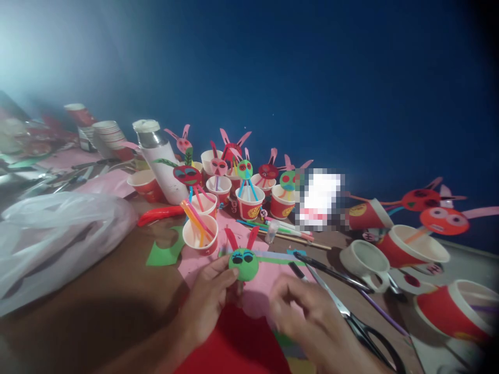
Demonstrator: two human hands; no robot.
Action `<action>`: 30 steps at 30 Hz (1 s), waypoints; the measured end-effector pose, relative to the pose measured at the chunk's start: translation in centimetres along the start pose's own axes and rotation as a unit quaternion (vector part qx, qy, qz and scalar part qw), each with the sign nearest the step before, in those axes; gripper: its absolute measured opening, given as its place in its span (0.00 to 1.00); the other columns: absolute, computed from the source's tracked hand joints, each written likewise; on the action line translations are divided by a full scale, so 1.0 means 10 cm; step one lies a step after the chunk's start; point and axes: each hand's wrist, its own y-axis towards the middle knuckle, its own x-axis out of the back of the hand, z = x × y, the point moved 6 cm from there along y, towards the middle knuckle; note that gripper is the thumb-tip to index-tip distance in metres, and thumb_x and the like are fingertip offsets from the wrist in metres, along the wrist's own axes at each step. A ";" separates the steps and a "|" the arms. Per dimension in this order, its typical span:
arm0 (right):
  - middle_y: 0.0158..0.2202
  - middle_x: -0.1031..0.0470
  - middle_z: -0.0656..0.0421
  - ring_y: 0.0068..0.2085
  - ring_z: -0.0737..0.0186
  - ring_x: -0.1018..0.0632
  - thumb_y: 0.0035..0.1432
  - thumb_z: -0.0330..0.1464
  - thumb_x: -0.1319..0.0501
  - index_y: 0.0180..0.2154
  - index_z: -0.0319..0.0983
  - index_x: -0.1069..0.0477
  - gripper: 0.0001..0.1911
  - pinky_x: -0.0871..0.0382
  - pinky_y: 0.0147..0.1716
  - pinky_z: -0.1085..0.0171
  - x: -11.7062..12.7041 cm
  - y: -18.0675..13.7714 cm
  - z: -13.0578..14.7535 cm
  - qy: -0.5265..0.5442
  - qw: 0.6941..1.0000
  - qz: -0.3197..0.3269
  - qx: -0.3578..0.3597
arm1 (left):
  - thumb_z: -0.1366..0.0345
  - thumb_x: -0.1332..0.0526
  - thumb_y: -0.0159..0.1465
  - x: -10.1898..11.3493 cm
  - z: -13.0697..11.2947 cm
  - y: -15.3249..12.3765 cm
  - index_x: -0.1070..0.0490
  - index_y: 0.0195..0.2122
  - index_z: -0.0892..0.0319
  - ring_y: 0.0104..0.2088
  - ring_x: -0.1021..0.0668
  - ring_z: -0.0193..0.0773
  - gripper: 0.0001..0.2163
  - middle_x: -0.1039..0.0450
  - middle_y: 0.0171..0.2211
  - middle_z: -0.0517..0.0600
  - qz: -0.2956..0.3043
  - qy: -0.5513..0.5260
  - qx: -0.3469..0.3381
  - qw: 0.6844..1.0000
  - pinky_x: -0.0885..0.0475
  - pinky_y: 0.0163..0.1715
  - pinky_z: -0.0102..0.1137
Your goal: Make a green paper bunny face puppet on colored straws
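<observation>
Work on the green paper face [245, 269] appears well advanced: two red ears [252, 238] rise from its top edge and two dark eyes [237, 258] with blue marks above them are in place. No mouth is visible on it, and it is not set in a cup, so those points may be outstanding. Judged by their look, several other pieces are complete; for example, a light-green face [245, 169] stands on blue straws [248, 191] in a red paper cup [251, 210], with similar faces in cups around it. At right, an orange face [442, 221] leans out of a tilted cup [415, 249]. The piece under inspection is held upright above pink paper [265, 285], in front of a cup with orange straws [194, 217]. Left hand [210, 293]: closed in a pinch, thumb on the front of the face at its lower left edge, fingers behind. A small part below the face is too blurred to identify. Right hand [307, 309]: fingers curled inward, apart from the face and just to its right; blur prevents telling whether anything is between the fingertips. Scissors [343, 309] lie beside that hand.
</observation>
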 end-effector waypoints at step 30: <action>0.20 0.38 0.65 0.23 0.68 0.37 0.52 0.37 0.41 0.22 0.38 0.37 0.11 0.43 0.24 0.69 -0.06 0.31 -0.77 0.085 0.986 -0.080 -0.120 | 0.62 0.39 0.55 0.11 0.06 0.02 0.31 0.26 0.62 0.14 0.34 0.28 0.08 0.37 0.14 0.42 -0.044 0.137 -0.004 0.990 0.43 0.16 0.24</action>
